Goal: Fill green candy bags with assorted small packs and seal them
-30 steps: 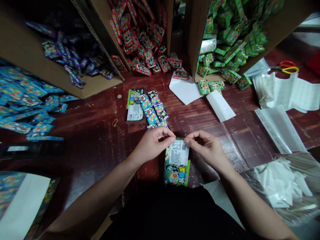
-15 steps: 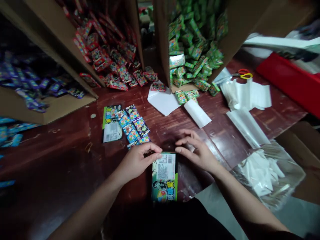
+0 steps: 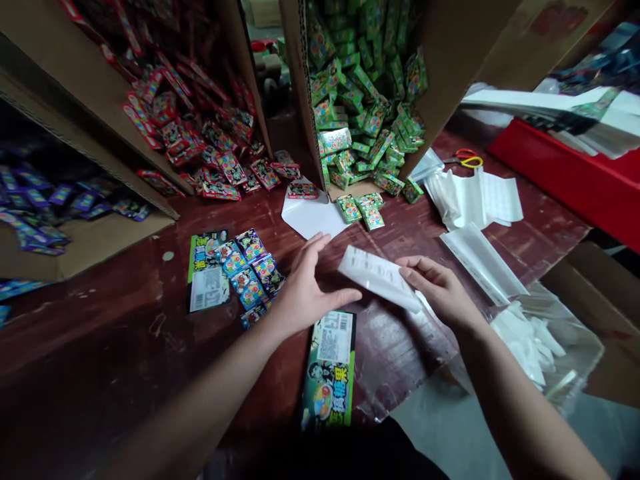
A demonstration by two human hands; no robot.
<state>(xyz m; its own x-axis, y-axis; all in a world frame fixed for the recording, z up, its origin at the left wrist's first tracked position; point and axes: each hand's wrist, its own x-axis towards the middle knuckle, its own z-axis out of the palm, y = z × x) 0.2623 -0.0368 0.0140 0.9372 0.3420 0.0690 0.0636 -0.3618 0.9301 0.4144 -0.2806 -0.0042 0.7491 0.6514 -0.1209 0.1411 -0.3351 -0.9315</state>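
Pinched at its right end, a white strip of paper with faint rows of print [image 3: 375,272] hangs tilted over the table from my right hand [image 3: 440,290]. My left hand [image 3: 310,293] is open, thumb and fingers apart, left of the strip and not touching it. Just below my left thumb lies a green and black printed card or flat packet [image 3: 327,393] with a white label at its top. Beyond my left wrist are small blue and purple printed packets [image 3: 249,283], partly hidden by it. A similar green and black card [image 3: 207,270] lies beside them.
Cardboard boxes hold red packets [image 3: 220,153], green packets [image 3: 367,127] and purple packets [image 3: 50,197]. White paper [image 3: 315,217] and loose green packets [image 3: 361,210] lie in front. Scissors [image 3: 467,160], white sheets [image 3: 483,197], a red tray [image 3: 560,180] and a clear bag [image 3: 583,360] are right.
My right hand has taken up the white strip from the table and drawn it nearer. My left hand has left the green card's top edge and opened. The view has shifted slightly.
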